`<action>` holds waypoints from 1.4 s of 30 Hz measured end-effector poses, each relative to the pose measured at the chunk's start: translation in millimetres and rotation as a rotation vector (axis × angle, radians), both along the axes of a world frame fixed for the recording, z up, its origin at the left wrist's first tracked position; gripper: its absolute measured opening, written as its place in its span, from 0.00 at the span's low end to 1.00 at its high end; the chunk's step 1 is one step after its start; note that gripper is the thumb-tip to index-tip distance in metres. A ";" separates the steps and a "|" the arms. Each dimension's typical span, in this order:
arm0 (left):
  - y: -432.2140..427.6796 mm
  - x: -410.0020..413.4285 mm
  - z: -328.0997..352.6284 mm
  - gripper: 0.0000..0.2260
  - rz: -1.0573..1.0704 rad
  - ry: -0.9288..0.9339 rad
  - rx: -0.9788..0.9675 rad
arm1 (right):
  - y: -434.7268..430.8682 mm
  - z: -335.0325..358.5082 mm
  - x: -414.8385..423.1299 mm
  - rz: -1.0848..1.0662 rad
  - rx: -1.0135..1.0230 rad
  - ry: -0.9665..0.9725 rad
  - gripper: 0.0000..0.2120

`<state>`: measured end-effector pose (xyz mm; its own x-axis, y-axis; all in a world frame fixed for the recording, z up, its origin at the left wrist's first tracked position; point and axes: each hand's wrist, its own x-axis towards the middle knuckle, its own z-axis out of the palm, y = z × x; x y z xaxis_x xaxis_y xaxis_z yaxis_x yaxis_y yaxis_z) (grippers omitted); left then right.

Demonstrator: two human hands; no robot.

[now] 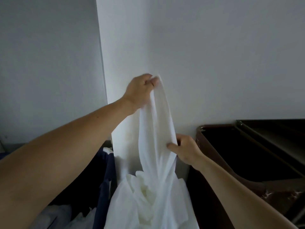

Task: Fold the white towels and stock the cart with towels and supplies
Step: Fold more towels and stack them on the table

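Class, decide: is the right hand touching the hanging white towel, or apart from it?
Touching. The head view shows the right hand pinching the edge of the white towel, thumb on the cloth.

bg: white wall (214, 63) | L: grey panel (49, 63) | low-L: navy cloth (105, 182), hanging

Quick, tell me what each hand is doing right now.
Left hand: closed, gripping the top of the white towel, lifted up.
Right hand: closed, pinching the same towel lower down at its edge.
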<state>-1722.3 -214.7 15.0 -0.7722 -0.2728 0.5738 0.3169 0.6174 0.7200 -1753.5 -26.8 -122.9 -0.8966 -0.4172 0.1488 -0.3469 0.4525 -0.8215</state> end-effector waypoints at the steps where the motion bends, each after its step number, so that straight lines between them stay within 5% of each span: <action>1: -7.0 -1.4 2.5 0.19 0.059 0.028 -0.003 | 1.6 -10.7 -5.4 -0.054 0.009 -0.048 0.04; 7: -54.6 2.7 3.8 0.18 0.384 0.114 0.169 | 36.8 -67.4 -32.1 -0.279 0.225 -0.365 0.07; 11: -68.6 16.8 -4.8 0.16 0.437 0.003 0.081 | 42.2 -30.6 -40.6 -0.373 0.026 -0.232 0.06; 14: -45.6 23.1 -23.9 0.16 0.138 -0.250 -0.117 | 15.0 58.4 -14.3 -0.218 -0.287 -0.050 0.10; 16: -20.5 28.9 -30.1 0.16 -0.094 -0.334 -0.031 | -1.4 108.1 6.9 -0.066 -0.377 0.046 0.08; 20: 5.3 44.1 -19.2 0.07 -0.569 -0.409 0.451 | -7.1 148.1 17.6 0.126 -0.240 0.089 0.13; 25: 1.8 48.7 -18.3 0.09 -0.709 -0.483 0.438 | -4.5 151.9 9.2 0.093 -0.124 0.250 0.19; 31: 13.3 33.9 23.0 0.10 -0.479 -0.205 0.494 | -0.4 151.0 -18.1 -0.063 -0.147 0.342 0.07; 35: -2.9 23.2 81.9 0.10 -0.321 0.153 0.792 | 8.0 117.5 -39.3 -0.095 0.169 0.200 0.10; 40: 3.0 10.7 86.8 0.16 -0.203 0.135 0.560 | -6.7 115.2 -15.5 0.138 -0.554 -0.116 0.13; 42: 14.7 5.9 72.7 0.15 -0.154 0.097 0.503 | -19.1 114.5 1.6 0.228 -0.481 -0.072 0.18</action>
<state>-1716.4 -200.0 87.7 -0.7750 -0.4204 0.4719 0.4563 0.1445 0.8780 -1751.9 -46.0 -8.4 -0.8065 -0.5021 0.3122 -0.3270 -0.0612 -0.9430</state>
